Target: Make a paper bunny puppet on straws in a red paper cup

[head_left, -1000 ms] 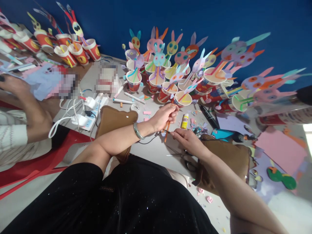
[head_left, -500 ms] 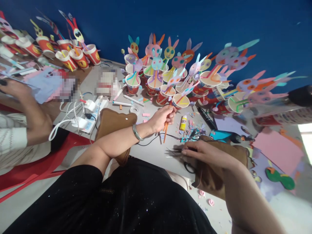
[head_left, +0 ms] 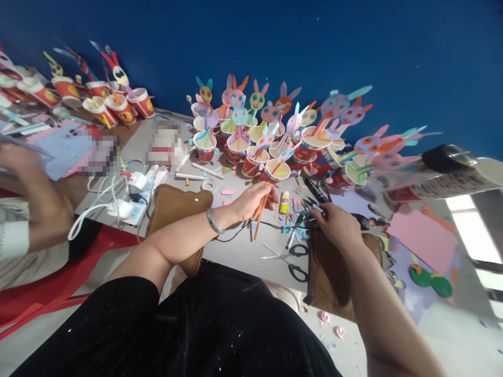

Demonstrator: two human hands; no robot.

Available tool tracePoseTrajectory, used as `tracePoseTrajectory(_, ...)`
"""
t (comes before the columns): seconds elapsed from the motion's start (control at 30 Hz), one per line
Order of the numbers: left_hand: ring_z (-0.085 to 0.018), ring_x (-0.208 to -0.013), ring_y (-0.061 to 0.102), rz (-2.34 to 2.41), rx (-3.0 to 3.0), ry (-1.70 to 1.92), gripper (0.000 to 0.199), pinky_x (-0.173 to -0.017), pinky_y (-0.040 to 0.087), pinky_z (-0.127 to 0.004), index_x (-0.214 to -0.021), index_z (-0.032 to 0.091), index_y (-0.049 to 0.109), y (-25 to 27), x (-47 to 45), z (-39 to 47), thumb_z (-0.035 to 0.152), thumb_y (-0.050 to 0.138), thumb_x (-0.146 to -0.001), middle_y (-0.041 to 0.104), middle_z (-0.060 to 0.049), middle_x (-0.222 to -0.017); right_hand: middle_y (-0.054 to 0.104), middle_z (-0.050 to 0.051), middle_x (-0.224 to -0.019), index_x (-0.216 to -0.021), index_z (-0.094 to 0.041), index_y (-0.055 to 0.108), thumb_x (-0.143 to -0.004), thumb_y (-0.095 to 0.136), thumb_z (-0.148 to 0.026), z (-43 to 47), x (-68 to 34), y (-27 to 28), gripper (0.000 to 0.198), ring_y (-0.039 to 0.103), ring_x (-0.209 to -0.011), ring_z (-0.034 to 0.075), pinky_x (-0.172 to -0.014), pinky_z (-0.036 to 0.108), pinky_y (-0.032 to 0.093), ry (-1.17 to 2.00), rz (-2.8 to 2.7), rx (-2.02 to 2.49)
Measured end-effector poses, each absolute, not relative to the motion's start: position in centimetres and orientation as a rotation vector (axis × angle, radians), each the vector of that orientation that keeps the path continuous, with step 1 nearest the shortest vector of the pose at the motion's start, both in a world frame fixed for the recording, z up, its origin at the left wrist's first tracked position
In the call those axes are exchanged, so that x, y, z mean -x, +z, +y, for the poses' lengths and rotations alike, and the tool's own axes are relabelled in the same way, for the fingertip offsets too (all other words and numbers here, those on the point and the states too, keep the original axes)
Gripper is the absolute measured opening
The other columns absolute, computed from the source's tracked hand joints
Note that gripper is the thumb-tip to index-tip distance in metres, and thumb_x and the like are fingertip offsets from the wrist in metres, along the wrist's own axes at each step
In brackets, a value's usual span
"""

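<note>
My left hand (head_left: 254, 201) is closed around thin orange strips (head_left: 259, 215), whose ends stick out below the fingers. It is in front of a paper cup (head_left: 276, 170) with a rabbit-face paper figure in it. Farther right, my right hand (head_left: 334, 220) has its fingers closed at a slim dark item (head_left: 315, 206) among paper scraps; I cannot make out what it is. Scissors (head_left: 293, 256) with black handles lie on the table below that hand. Between the hands stands a yellow glue stick (head_left: 284, 203). A black-and-clear pen (head_left: 294, 231) lies near the scissors.
Several cups with paper rabbits (head_left: 239, 118) crowd the table's back. A power strip (head_left: 147, 196) with white cables is at left, beside a brown cushion-like piece (head_left: 175, 209). Another person's arm (head_left: 45, 199) reaches in. Pink paper (head_left: 424, 235) and a tilted bottle (head_left: 428, 178) lie right.
My right hand has moved up and away from the scissors, which now lie uncovered on the table, to the dark items. My left hand still holds the orange strips. The view has shifted slightly.
</note>
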State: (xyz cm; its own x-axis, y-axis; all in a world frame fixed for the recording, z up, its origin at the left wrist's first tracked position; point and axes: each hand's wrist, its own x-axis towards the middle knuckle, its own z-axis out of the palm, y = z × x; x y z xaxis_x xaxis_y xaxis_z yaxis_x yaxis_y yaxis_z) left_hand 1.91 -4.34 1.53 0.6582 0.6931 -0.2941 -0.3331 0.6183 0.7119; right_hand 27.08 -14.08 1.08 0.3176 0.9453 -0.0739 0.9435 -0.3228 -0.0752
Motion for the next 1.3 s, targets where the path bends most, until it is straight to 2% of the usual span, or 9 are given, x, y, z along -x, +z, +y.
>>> tracePoseTrajectory(0.13,-0.014,-0.076,0.067,0.527,-0.728,0.637,0.025,-0.081,0.051,-0.028,-0.082,0.017,0.055,1.3,-1.8,-4.5,0.037,0.064,-0.093,0.072,-0.004,-0.077,0.068,0.025,-0.116,-0.112,-0.014,0.07,-0.097,0.05,-0.049,-14.4,-24.1,1.7,0.043,0.058,-0.109,0.04,-0.089,0.051,0.041,-0.093,-1.896,2.232)
tracePoseTrajectory(0.3,-0.02,-0.099,0.071,0.441,-0.802,0.673,0.032,-0.097,0.05,-0.036,-0.088,0.018,0.055,0.6,-2.0,-4.9,0.047,0.069,-0.088,0.075,-0.008,-0.092,0.075,0.01,-0.094,-0.098,-0.02,0.07,-0.096,0.051,-0.062,-14.1,-17.4,1.5,0.046,0.067,-0.085,0.025,-0.079,0.038,0.051,0.857,-1.762,1.709)
tracePoseTrajectory(0.47,-0.024,-0.113,0.068,0.46,-0.942,0.698,0.036,-0.103,0.049,-0.039,-0.091,0.018,0.056,0.7,-1.9,-5.1,0.052,0.066,-0.088,0.076,-0.011,-0.1,0.071,0.004,-0.077,-0.084,-0.022,0.062,-0.091,0.051,-0.073,-13.0,-13.2,0.4,0.052,0.066,-0.073,0.021,-0.071,0.035,0.054,1.233,-1.383,1.476)
tracePoseTrajectory(0.6,-0.015,-0.079,0.071,0.49,-0.991,0.648,0.037,-0.073,0.055,-0.027,-0.096,0.018,0.055,0.8,-1.5,-5.0,0.054,0.062,-0.091,0.076,-0.011,-0.104,0.07,0.003,-0.074,-0.083,-0.025,0.06,-0.094,0.049,-0.071,-13.1,-12.5,0.2,0.049,0.068,-0.076,0.023,-0.075,0.037,0.056,1.387,-1.187,1.345)
tracePoseTrajectory(0.73,-0.006,-0.045,0.055,0.493,-1.027,0.552,0.042,-0.043,0.042,-0.022,-0.113,0.016,0.059,0.5,-1.3,-4.9,0.053,0.055,-0.095,0.075,-0.013,-0.112,0.07,0.002,-0.072,-0.082,-0.025,0.06,-0.093,0.056,-0.068,-13.2,-12.6,0.0,0.044,0.069,-0.076,0.023,-0.072,0.036,0.056,1.393,-1.107,1.303)
tracePoseTrajectory(0.9,-0.012,-0.068,0.069,0.476,-0.963,0.528,0.038,-0.071,0.056,-0.026,-0.114,0.009,0.067,0.4,-1.6,-4.7,0.043,0.057,-0.098,0.077,-0.017,-0.106,0.072,0.004,-0.074,-0.078,-0.024,0.062,-0.092,0.056,-0.069,-12.7,-13.2,-0.7,0.048,0.07,-0.077,0.022,-0.073,0.036,0.057,1.397,-1.108,1.295)
tracePoseTrajectory(1.03,-0.017,-0.087,0.073,0.486,-0.912,0.531,0.036,-0.084,0.057,-0.029,-0.109,0.009,0.07,0.3,-1.8,-4.7,0.041,0.059,-0.098,0.077,-0.017,-0.103,0.074,0.005,-0.078,-0.083,-0.022,0.066,-0.086,0.063,-0.071,-12.4,-13.9,-0.9,0.049,0.071,-0.076,0.023,-0.074,0.038,0.06,1.542,-1.057,1.261)
tracePoseTrajectory(1.13,-0.016,-0.083,0.073,0.488,-0.896,0.52,0.034,-0.078,0.057,-0.026,-0.109,0.009,0.07,0.1,-1.9,-4.7,0.038,0.056,-0.099,0.077,-0.016,-0.102,0.075,0.007,-0.082,-0.085,-0.022,0.07,-0.083,0.067,-0.07,-12.4,-14.3,-0.7,0.049,0.073,-0.08,0.024,-0.075,0.039,0.061,1.638,-1.013,1.234)
tracePoseTrajectory(1.3,-0.008,-0.047,0.058,0.48,-0.959,0.448,0.045,-0.045,0.043,-0.02,-0.122,0.011,0.065,-0.2,-1.6,-4.8,0.047,0.052,-0.098,0.077,-0.015,-0.105,0.077,0.006,-0.084,-0.085,-0.022,0.073,-0.081,0.071,-0.069,-12.5,-14.6,-0.5,0.047,0.074,-0.084,0.025,-0.078,0.041,0.062,1.681,-0.987,1.231)
